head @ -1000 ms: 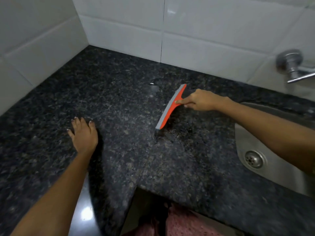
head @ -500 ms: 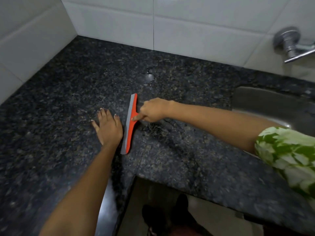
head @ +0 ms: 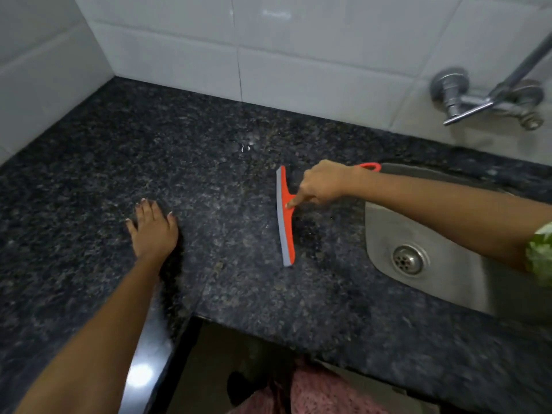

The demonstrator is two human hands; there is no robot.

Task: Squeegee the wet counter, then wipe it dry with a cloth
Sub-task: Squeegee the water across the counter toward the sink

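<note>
Two hands: both in view, one working, one bracing.
right hand (head: 324, 183): curled round the handle of the squeegee (head: 285, 216), index finger stretched along the neck and pressing toward the blade.
left hand (head: 153, 227): flat on the counter (head: 89, 180), fingers straight and spread, holding nothing; at 9 o'clock from the blade, well apart.
squeegee position: blade on the stone, running roughly 12-to-6, near the middle of the counter; orange handle loop sticks out at 2 o'clock past the wrist, over the rim of the sink (head: 385, 243).
sink: at 3 o'clock from the blade, drain visible; tap (head: 466, 100) on the tiled wall at 1 o'clock.
water: small glinting puddle (head: 246, 147) at 11 o'clock from the blade, near the wall; faint wet streaks around it, and darker wet-looking stone just beside the blade at 3 o'clock.
step: squeegee phase, judged part-done; water is left on the stone.
cloth: none in view, so the dry wipe looks not yet started.
next move: likely needs the blade set beyond the puddle, then an even-pressure pull toward 3 o'clock into the sink.
risk: lifting the blade edge mid-pull would probably leave a streak.
</note>
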